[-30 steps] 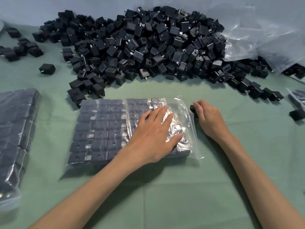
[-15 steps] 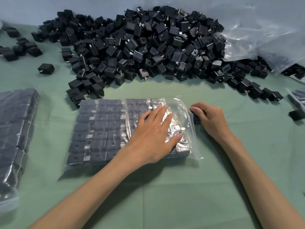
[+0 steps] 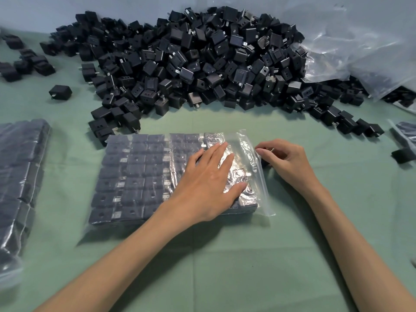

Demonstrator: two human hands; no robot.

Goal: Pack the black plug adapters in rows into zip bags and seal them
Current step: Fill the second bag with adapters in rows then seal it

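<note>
A clear zip bag (image 3: 139,176) lies flat on the green cloth, filled with rows of black plug adapters. My left hand (image 3: 209,183) rests on its right half with straight, spread fingers, pressing the plastic down. My right hand (image 3: 286,158) is at the bag's open right edge, fingers curled round one black adapter (image 3: 265,163) that is mostly hidden under them. A big heap of loose adapters (image 3: 191,64) lies behind the bag.
Another filled bag (image 3: 18,176) lies at the left edge. Crumpled clear plastic bags (image 3: 360,52) pile up at the back right, and one more bag (image 3: 405,136) shows at the right edge. A lone adapter (image 3: 60,92) sits left of the heap.
My right hand has moved a little left with its adapter, up to the bag's open edge. My left hand has stayed flat on the bag.
</note>
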